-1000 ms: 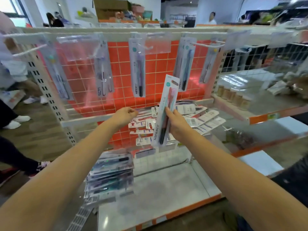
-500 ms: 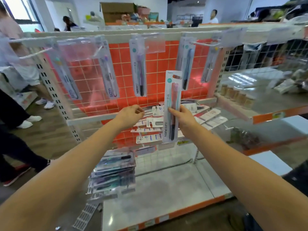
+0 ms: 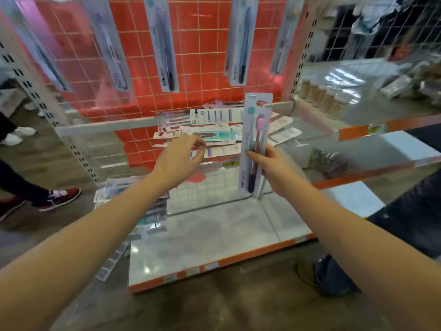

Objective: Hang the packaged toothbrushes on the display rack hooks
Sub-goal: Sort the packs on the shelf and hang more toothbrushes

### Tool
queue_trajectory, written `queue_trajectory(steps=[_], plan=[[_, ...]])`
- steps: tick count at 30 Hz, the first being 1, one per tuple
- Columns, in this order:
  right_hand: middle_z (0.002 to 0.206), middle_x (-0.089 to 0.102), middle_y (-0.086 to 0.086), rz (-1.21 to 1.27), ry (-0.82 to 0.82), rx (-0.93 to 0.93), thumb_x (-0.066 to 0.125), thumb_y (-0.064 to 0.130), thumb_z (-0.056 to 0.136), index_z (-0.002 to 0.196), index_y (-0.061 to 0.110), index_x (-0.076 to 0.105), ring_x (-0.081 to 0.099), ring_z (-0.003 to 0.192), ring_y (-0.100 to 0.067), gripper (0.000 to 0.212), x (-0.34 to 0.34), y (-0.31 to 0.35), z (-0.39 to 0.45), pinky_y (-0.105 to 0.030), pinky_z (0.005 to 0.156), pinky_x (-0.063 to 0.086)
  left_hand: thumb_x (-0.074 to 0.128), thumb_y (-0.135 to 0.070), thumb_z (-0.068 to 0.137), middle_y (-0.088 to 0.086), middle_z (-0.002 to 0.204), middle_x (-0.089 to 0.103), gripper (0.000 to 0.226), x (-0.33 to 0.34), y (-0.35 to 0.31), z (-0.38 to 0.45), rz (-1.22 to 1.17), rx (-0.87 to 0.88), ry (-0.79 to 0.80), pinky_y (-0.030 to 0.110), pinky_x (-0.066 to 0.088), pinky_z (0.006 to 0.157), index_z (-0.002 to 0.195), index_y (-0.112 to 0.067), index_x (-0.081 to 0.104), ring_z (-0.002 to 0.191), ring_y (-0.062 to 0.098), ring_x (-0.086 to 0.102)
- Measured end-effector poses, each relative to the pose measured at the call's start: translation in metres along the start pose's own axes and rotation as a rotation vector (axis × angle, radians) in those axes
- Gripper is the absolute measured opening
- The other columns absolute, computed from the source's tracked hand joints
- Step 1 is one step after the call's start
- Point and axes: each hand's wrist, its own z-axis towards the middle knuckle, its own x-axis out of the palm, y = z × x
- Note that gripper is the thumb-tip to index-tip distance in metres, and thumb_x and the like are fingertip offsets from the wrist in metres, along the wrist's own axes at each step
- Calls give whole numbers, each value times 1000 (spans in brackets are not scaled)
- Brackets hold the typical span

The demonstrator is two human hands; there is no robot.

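**Holding one pack upright at the rack**

Gripping a toothbrush pack (image 3: pixel 254 144) by its lower half, the right hand (image 3: pixel 270 167) keeps it upright before the shelf pile (image 3: pixel 210 132). The left hand (image 3: pixel 177 161) hovers over that pile, fingers loosely curled, holding nothing. Other packs (image 3: pixel 162 44) hang against the red grid (image 3: pixel 202 56) above.
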Motion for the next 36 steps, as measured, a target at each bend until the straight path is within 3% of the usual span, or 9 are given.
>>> queue_trajectory(steps=[4,12,18,23,31,36], plan=[[99,65,5,-44,74,-19,60,6,90,101,24,60,61,97,-18,20,-38,-11,-9,-33,85,49,52,-23,94,0,109,62,21,32,-27,-13,26,-3,-29,29,42,86,112,-15,61,104,17,54],[96,64,10,-188,223,86,61,7,89,108,15,58,61,88,-3,21,-113,-73,-4,-13,68,51,54,-27,92,0,108,65,20,116,-68,-22,98,-21,39,35,46,87,106,-16,63,103,21,57],[95,65,10,-162,228,134,60,7,89,95,24,58,62,90,-7,18,-135,-131,15,-13,65,50,46,-34,96,-4,120,58,27,174,-56,-19,186,-116,182,30,42,91,119,-22,56,113,16,51],[92,63,13,-141,238,97,58,5,90,105,20,56,59,81,3,21,-141,-184,42,-8,62,49,44,-36,96,-4,123,57,31,225,-31,-8,269,-88,261,29,42,92,123,-23,53,114,15,50],[102,68,4,-120,182,-3,58,14,93,107,20,60,64,98,-13,15,-143,-261,107,-18,76,53,42,-43,96,-7,136,48,38,303,16,24,315,-77,230,28,39,98,131,-28,46,122,14,44],[98,68,9,-89,169,-87,59,17,92,105,22,61,64,89,-3,14,-144,-296,145,-12,64,51,42,-44,96,-6,134,48,40,342,45,49,367,-24,131,25,38,95,132,-27,45,121,15,46]])
